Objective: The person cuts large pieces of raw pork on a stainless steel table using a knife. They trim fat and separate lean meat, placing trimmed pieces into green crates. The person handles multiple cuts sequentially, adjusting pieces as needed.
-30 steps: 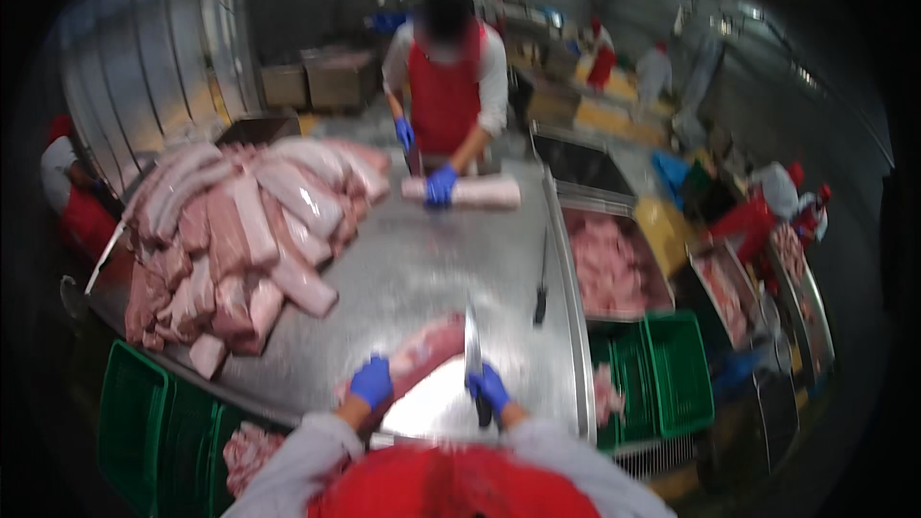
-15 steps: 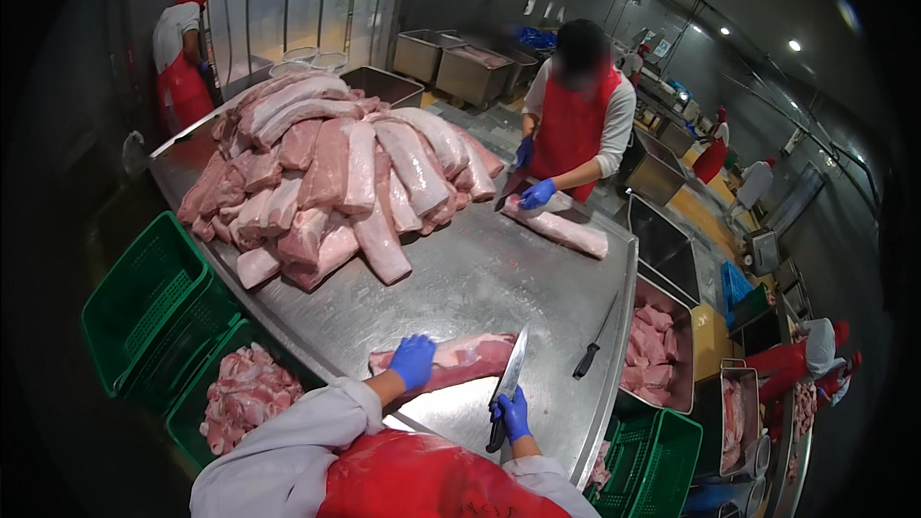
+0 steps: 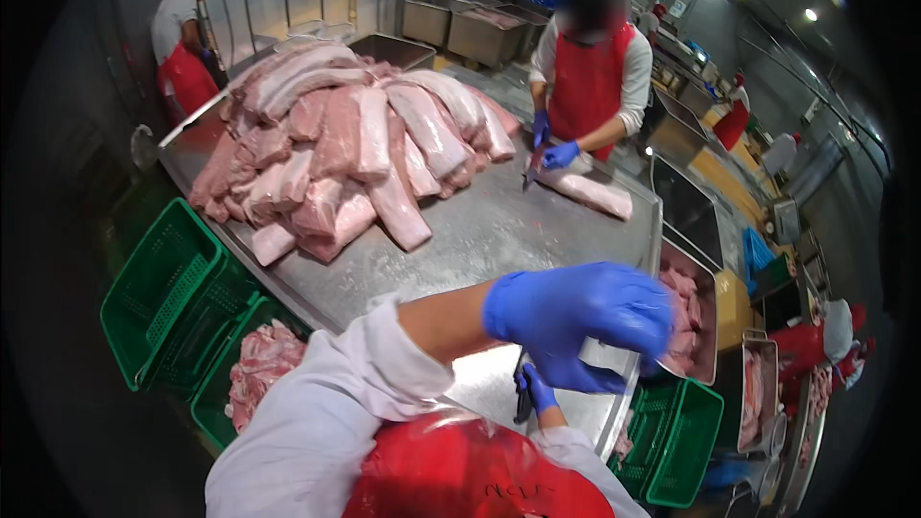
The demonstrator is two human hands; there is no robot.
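My left hand (image 3: 576, 317), in a blue glove, is raised close to the camera over the table. Its thumb stands apart from the curved fingers, and nothing shows between them. Lower down, my gloved right hand (image 3: 541, 391) is closed round the dark handle of a knife (image 3: 523, 395); its blade is mostly hidden behind my left arm. The long cut of meat in front of me is out of sight behind that arm and hand. Both hands are above the near side of the steel table (image 3: 480, 245).
A large heap of meat slabs (image 3: 331, 144) covers the table's far left. Across from me, a person (image 3: 590, 77) in a red apron cuts a pale slab (image 3: 590, 194). Green crates (image 3: 158, 293) stand at left, another crate (image 3: 686, 441) at right, beside a steel bin of meat (image 3: 705, 317).
My left hand has left the meat cut and risen up and to the right, toward the camera. The right hand keeps its knife. The view has shifted slightly.
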